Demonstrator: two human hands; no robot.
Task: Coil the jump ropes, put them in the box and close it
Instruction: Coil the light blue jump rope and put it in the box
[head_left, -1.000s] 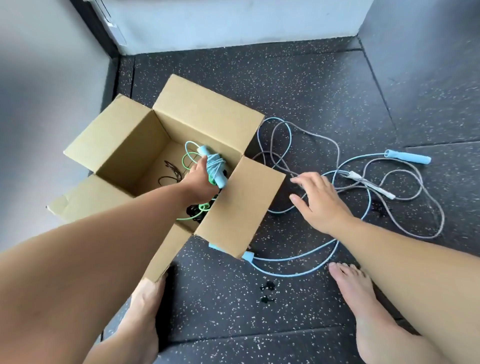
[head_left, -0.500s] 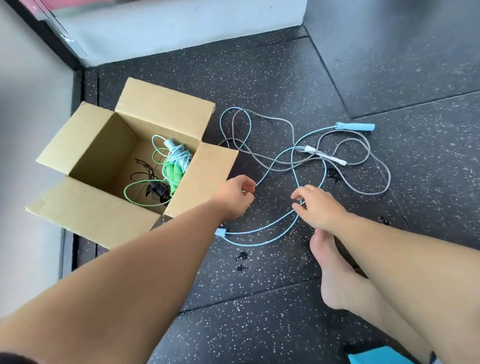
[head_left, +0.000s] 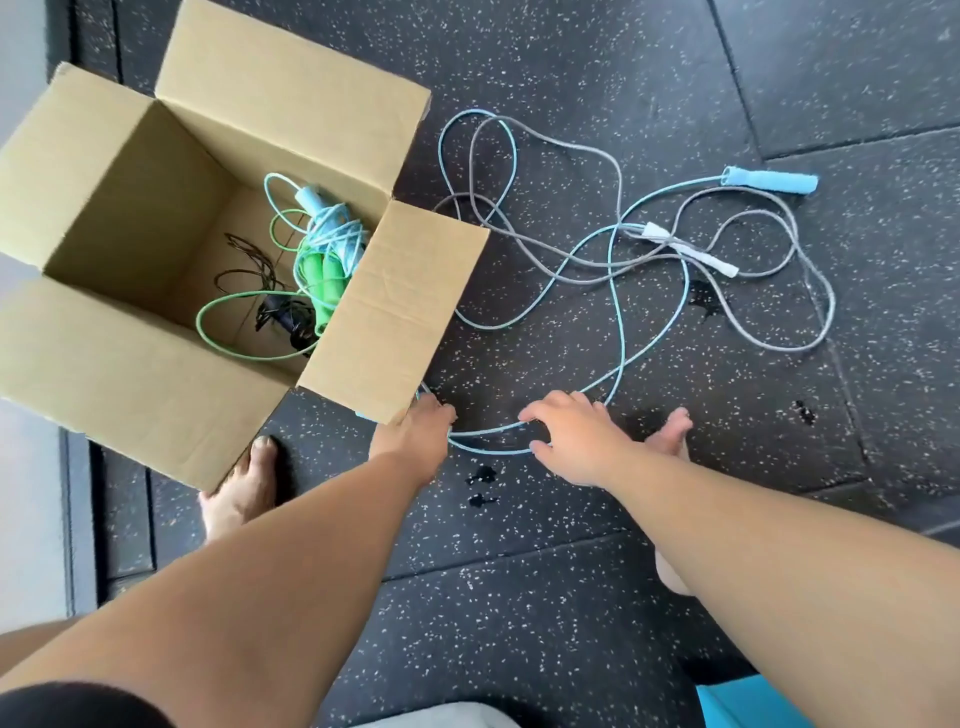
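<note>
An open cardboard box (head_left: 124, 171) stands on the floor at the left. Inside lie a coiled light blue rope (head_left: 332, 228), a green rope (head_left: 322, 286) and a black rope (head_left: 270, 306). Loose on the floor to the right are a light blue jump rope (head_left: 618, 322) with its far handle (head_left: 774, 181) at the upper right, and a grey rope (head_left: 587, 208) with white handles (head_left: 685, 249). My left hand (head_left: 415, 431) curls at the blue rope's near handle beside the box's right flap. My right hand (head_left: 571, 436) pinches the blue cord close by.
Dark speckled rubber tiles (head_left: 571, 597) cover the floor. My bare feet stand by the box's front corner (head_left: 244, 488) and behind my right hand (head_left: 670, 436). Small dark spots (head_left: 480, 486) mark the floor. A pale wall strip (head_left: 31, 493) runs along the left edge.
My left hand left the box, where the coiled blue rope now lies, and came down to the loose blue rope's near handle. My right hand moved onto the same cord.
</note>
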